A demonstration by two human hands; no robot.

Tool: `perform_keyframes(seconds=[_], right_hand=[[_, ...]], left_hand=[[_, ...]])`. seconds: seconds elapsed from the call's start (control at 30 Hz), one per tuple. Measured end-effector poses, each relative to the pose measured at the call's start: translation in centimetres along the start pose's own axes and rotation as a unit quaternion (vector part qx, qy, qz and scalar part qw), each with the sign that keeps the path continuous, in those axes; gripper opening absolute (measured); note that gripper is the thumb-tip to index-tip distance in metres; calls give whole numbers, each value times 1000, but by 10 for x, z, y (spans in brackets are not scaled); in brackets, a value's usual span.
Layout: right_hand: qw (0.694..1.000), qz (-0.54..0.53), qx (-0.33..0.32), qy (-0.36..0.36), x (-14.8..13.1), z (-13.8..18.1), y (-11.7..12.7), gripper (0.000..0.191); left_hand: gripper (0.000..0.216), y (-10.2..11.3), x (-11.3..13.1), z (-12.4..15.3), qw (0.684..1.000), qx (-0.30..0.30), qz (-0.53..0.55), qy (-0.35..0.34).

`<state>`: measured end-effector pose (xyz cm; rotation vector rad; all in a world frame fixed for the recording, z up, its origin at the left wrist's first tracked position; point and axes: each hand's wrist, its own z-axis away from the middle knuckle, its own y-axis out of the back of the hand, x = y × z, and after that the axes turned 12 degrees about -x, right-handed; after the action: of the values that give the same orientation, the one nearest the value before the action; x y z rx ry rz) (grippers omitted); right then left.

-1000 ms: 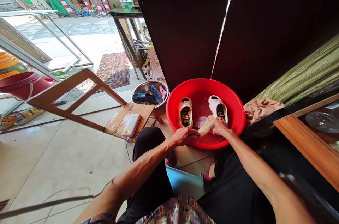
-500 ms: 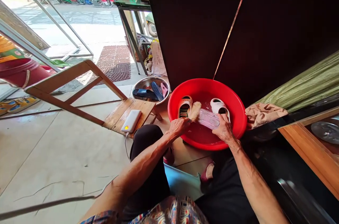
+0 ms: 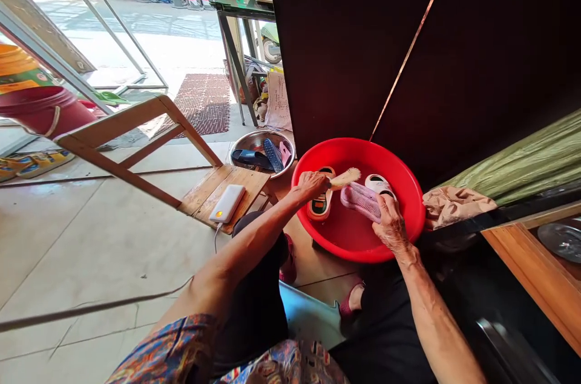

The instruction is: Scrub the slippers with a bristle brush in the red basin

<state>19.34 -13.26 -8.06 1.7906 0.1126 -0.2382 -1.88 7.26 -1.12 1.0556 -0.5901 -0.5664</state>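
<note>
Over the red basin [image 3: 411, 214], my left hand [image 3: 312, 185] is closed around the handle of a scrubbing brush [image 3: 345, 177], its pale bristles raised near the basin's middle. My right hand [image 3: 390, 222] grips a pinkish slipper [image 3: 362, 201], holding it with the textured sole turned up. The brush head is just above the far end of that sole; whether they touch I cannot tell. Two other slippers lie in the basin: an orange-rimmed one [image 3: 319, 207] below my left hand, and a white one [image 3: 377, 183] behind my right hand. Some water covers the basin's bottom.
Left of the basin stands a wooden folding chair [image 3: 204, 193] carrying a white power bank [image 3: 227, 202] with a cable. A metal bowl [image 3: 240, 143] with several slippers sits behind it. A dark panel [image 3: 336, 57] rises beyond the basin, and a brown cloth [image 3: 458, 202] lies at its right.
My left hand has moved up and the brush now points right, off the middle of the sole. The pinkish slipper is turned slightly, its far end now uncovered. The view has shifted a little.
</note>
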Motion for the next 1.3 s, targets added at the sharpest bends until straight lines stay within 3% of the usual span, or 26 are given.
perform_keyframes(seconds=[0.13,0.23,0.3,0.37,0.57,0.73,0.8,1.03,1.13,1.3], right_hand=[[1000,-6,13,-12,5,0,2,90],[1000,-6,19,-22,10,-4,-5,84],[999,-9,28,-24,14,-7,-9,80],[999,-16,45,-25,15,-8,-8,80],[992,-20,122,-16,4,-2,26,82],[988,-22,141,-60,2,-2,34,81],[987,-31,130,-86,1,-5,26,80],[973,-124,69,-185,-10,-22,10,98],[964,-160,50,-208,-9,-28,10,104],[934,-205,89,-277,0,-38,13,113]], left_hand=[[35,-4,-8,-6,999,1,-10,34],[32,-11,-1,2,997,21,43,-66],[30,-16,6,6,985,-2,79,-151],[30,-17,11,7,980,-8,95,-175],[37,-14,17,0,998,-33,46,1],[38,-17,13,7,997,-3,75,26],[37,-18,12,13,995,13,99,-4],[38,-23,24,27,959,-9,178,-221],[43,-20,26,31,950,-14,204,-238],[47,-18,21,34,949,2,242,-203]])
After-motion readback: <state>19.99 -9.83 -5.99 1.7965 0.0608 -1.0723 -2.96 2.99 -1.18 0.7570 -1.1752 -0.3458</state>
